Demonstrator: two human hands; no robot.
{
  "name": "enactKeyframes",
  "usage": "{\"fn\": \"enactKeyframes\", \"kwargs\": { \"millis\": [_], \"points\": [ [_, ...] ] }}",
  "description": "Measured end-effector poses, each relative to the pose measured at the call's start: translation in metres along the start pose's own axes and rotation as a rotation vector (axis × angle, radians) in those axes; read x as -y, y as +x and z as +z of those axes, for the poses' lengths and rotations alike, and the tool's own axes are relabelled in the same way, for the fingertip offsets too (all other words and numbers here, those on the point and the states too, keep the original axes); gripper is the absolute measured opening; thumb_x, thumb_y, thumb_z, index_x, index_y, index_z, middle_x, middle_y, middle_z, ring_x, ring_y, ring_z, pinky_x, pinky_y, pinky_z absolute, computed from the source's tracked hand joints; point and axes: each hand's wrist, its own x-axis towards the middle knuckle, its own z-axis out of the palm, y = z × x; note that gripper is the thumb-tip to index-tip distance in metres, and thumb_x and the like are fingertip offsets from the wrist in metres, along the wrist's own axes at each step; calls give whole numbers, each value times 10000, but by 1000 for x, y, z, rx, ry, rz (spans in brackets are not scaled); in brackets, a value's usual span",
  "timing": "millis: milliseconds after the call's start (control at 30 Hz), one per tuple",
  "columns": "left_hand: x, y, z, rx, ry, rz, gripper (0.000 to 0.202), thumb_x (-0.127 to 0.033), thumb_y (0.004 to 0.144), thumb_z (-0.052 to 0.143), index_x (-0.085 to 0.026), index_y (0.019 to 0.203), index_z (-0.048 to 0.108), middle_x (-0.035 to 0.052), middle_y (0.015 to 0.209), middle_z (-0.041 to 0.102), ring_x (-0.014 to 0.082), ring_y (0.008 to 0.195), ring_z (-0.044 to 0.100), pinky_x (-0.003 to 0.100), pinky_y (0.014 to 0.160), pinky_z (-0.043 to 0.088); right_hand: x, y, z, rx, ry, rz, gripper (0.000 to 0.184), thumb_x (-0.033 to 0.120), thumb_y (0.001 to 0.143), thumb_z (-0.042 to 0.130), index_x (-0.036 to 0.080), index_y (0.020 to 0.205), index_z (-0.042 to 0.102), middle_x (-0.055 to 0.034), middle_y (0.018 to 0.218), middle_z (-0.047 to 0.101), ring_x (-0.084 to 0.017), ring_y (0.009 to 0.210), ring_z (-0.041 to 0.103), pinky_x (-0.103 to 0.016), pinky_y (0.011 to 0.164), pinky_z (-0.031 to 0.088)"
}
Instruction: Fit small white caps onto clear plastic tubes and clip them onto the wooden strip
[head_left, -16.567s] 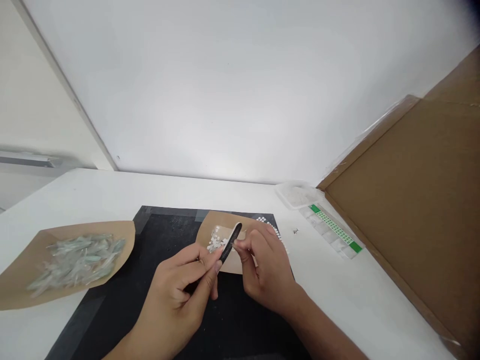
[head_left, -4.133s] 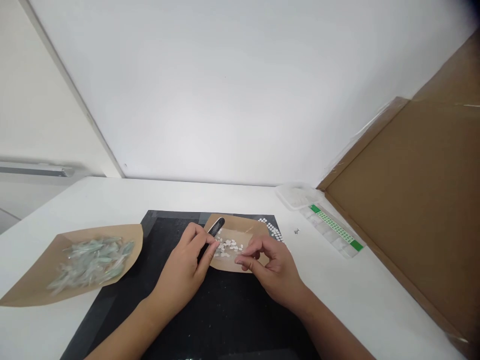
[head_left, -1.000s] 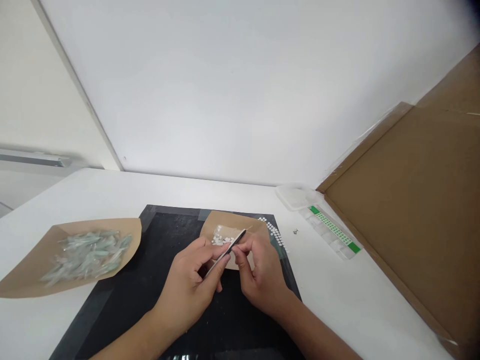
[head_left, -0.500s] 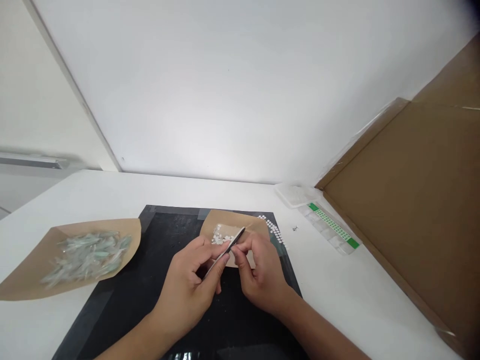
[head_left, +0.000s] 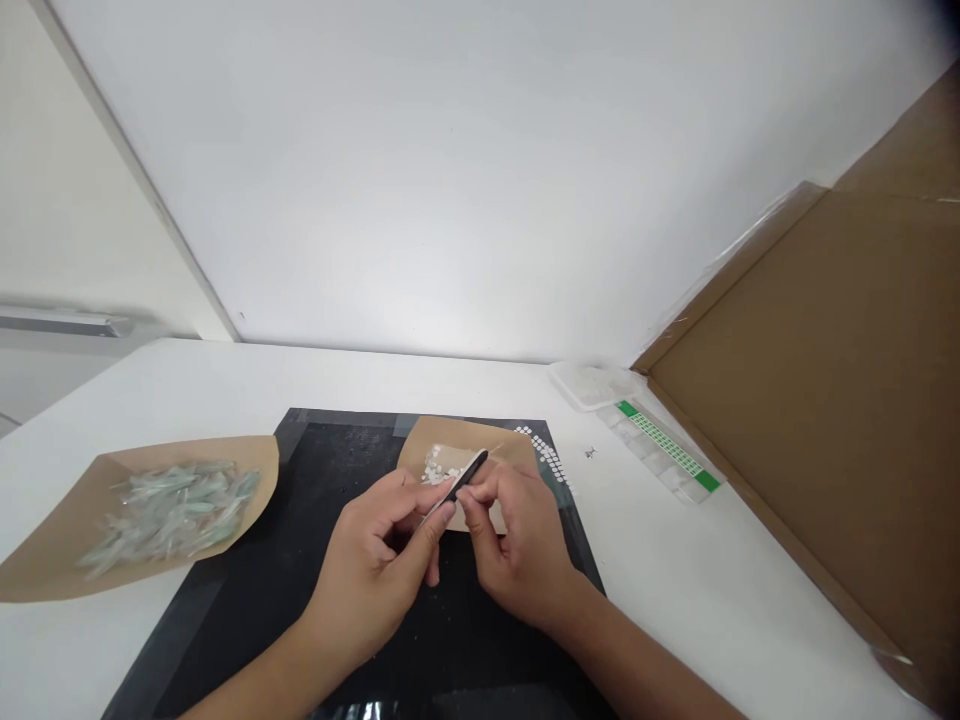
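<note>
A slim strip [head_left: 469, 477], black on its face and pale along one edge, is pinched between the thumb and fingers of my left hand [head_left: 379, 560]. It slants up to the right. My right hand [head_left: 517, 545] is closed in a pinch against the strip's right side, its thumb and forefinger pressed together; what lies between them is too small to make out. A thin tan sliver shows just above those fingers. Beneath both hands is a piece of brown paper [head_left: 427, 432] with small white bits [head_left: 433, 468] on it, partly covered by the hands.
A black mat [head_left: 330, 500] lies under the hands. Brown paper [head_left: 45, 560] on the left bears clear, greenish packets [head_left: 180, 500]. White dots [head_left: 551, 460] line the mat's right edge. Beyond are a tiny metallic piece [head_left: 590, 453], a green-labelled clear case [head_left: 667, 450] and a cardboard box [head_left: 825, 400].
The strip has turned slightly, so more of its black face shows. Both hands keep nearly the same place, and the view has shifted a little.
</note>
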Motion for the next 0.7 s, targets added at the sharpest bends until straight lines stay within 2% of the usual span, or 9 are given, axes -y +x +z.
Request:
{"fn": "enactKeyframes", "kwargs": {
  "millis": [133,233,367,467,600,700],
  "points": [
    [1,-1,0,3,15,-12,253,-309,1002,638,-235,1198,778,-49,639,573,82,504,584,212,544,483,1,0,2,-49,-19,83,159,182,991,546,234,849,495,3,743,632,-175,681,613,-342,705,416],
    [2,-2,0,-1,29,-26,259,-313,1004,634,-240,1207,777,-50,634,569,81,505,580,208,536,472,1,0,3,12,38,70,171,183,988,542,234,836,484,13,724,612,-161,643,589,-328,665,405],
    [1,-3,-1,-12,18,-22,268,-311,1004,633,-241,1220,774,-48,642,570,81,509,577,212,549,477,1,0,4,-44,53,101,160,187,992,541,231,845,497,7,741,608,-168,691,603,-328,683,419],
    [1,-2,-1,-7,-26,-71,259,-323,995,645,-241,1197,785,-47,658,564,74,489,583,208,526,469,1,0,5,19,84,92,170,186,994,532,230,837,484,19,723,594,-154,655,584,-326,680,413],
    [5,0,-2,10,-105,-134,243,-338,981,667,-236,1153,804,-57,635,539,71,448,580,214,508,454,1,2,6,-13,-7,103,182,197,991,548,226,820,492,11,720,608,-159,657,587,-328,670,397],
    [6,2,-2,2,-108,-138,234,-330,977,675,-234,1144,808,-61,613,534,74,451,578,216,517,456,0,3,6,27,-9,91,182,200,985,560,225,816,498,10,717,624,-158,646,588,-325,664,397]
  ]
}}
